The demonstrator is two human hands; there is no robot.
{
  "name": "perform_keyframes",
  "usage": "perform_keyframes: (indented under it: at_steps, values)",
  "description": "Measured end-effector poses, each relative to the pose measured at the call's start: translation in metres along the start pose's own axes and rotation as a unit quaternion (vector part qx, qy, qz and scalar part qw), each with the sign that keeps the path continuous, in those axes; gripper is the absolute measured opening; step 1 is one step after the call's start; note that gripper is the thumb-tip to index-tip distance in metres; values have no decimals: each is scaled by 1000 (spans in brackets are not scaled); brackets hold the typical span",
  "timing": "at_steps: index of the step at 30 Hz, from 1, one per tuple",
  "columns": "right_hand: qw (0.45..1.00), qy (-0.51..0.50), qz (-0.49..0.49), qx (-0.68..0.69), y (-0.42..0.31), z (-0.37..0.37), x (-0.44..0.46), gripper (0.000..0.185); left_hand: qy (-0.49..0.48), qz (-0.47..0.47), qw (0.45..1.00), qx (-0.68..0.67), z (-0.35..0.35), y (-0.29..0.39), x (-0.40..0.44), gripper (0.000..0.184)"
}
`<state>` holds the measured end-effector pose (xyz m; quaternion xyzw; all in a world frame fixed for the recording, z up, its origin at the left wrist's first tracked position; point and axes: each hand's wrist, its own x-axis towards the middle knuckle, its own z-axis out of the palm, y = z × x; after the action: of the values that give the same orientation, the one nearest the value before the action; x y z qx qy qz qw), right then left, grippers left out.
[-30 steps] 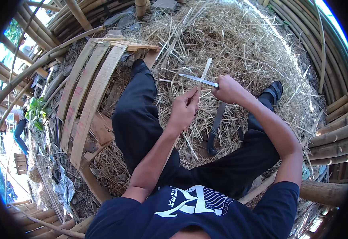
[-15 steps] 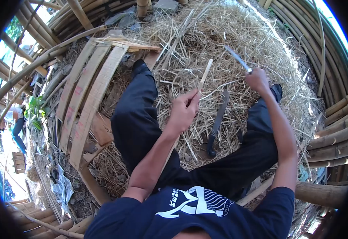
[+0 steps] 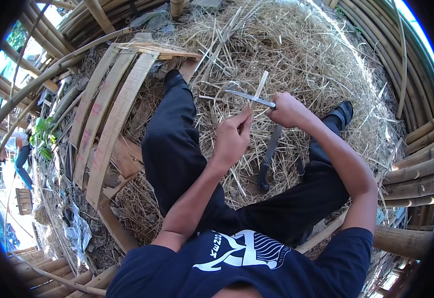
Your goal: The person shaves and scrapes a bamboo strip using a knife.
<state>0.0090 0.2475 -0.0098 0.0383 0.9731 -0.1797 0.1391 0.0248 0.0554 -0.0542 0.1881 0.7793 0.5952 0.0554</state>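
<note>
My left hand (image 3: 231, 138) is closed round a thin pale strip (image 3: 261, 84), whose upper end points up and away from me. Closed on a knife handle, my right hand (image 3: 287, 110) is just to the right of it. The knife's blade (image 3: 249, 97) points left and crosses the strip above my left fingertips. A second, larger blade with a dark handle (image 3: 263, 180) lies on the straw between my legs, partly under my right hand in this view.
Straw and thin shavings (image 3: 296, 54) cover the ground. A slatted wooden crate (image 3: 120, 116) stands beside my left leg. Bamboo poles (image 3: 416, 171) line the right side. Another person (image 3: 22, 156) is at the far left, beyond a leafy plant (image 3: 44, 136).
Half a second ago my right hand and the knife were farther up and right, off the strip. They have come back left, and the blade again crosses it. My left hand has barely moved.
</note>
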Motion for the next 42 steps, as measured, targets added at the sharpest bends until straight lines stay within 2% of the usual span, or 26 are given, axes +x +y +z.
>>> perform_keyframes:
  at_steps: [4, 6, 7, 11, 14, 15, 17, 18, 19, 20, 21, 22, 23, 25, 28, 31, 33, 36, 38, 42]
  values:
    - [999, -40, 27, -21, -2, 0, 2, 29, 2, 1, 1000, 17, -1, 7, -2, 25]
    - [997, -47, 18, -61, 4, 1, 9, 27, -4, 1, 1000, 27, 1, 2, -4, 28]
    - [996, -18, 71, -51, 18, 9, 20, 25, -9, 3, 999, 35, 2, -1, -6, 31]
    - [988, 30, 51, -141, 35, -1, 36, 26, -39, -53, 998, 17, 2, 1, 3, 29]
    - [987, 19, 97, -128, 42, -13, 46, 26, -20, -42, 999, 18, 0, -6, 7, 29]
    - [987, 30, 119, -102, 47, -22, 42, 28, -10, -39, 999, 24, -4, -5, 6, 29]
    - [977, 93, 111, -157, 60, -19, 44, 31, -4, -18, 999, 30, -5, -8, 15, 29]
    - [977, 91, 111, -156, 94, -6, 61, 31, -6, -16, 999, 33, -3, -13, 9, 29]
    - [977, 94, 147, -123, 145, 7, 93, 31, -11, -9, 999, 37, -2, -14, 6, 29]
    - [974, 100, 182, -92, 173, 8, 108, 32, -29, -62, 998, -13, -8, 1, 2, 28]
    - [936, 177, 300, 47, 150, -32, 68, 33, -33, -55, 998, -8, -11, -8, -5, 28]
    - [925, 195, 323, -43, 149, -54, 48, 34, -21, -51, 998, -36, -18, -24, -4, 28]
    - [940, 183, 281, -58, 144, -63, 30, 34, -1, -51, 996, -69, -24, -32, 1, 27]
    - [926, 198, 321, 2, 137, -53, 30, 35, -6, -74, 994, -75, -25, -22, 2, 24]
    - [966, 161, 197, 45, 109, -28, 19, 32, -45, -57, 989, -128, -13, -15, 11, 23]
    - [986, 145, 65, 50, 59, -23, 7, 30, -75, -114, 966, -217, -19, -18, 8, 25]
    - [996, 67, 38, 54, 34, -17, 9, 30, -80, -119, 965, -219, -20, -11, 8, 26]
    - [999, 16, 25, -15, -4, -9, 4, 30, -97, -164, 944, -269, -22, 3, 7, 27]
    - [999, 13, 16, -30, -11, -2, 7, 29, -118, -189, 927, -303, -24, 7, 5, 27]
    - [998, 23, 16, -65, -16, -5, 7, 26, -132, -177, 929, -295, -23, 8, 5, 28]
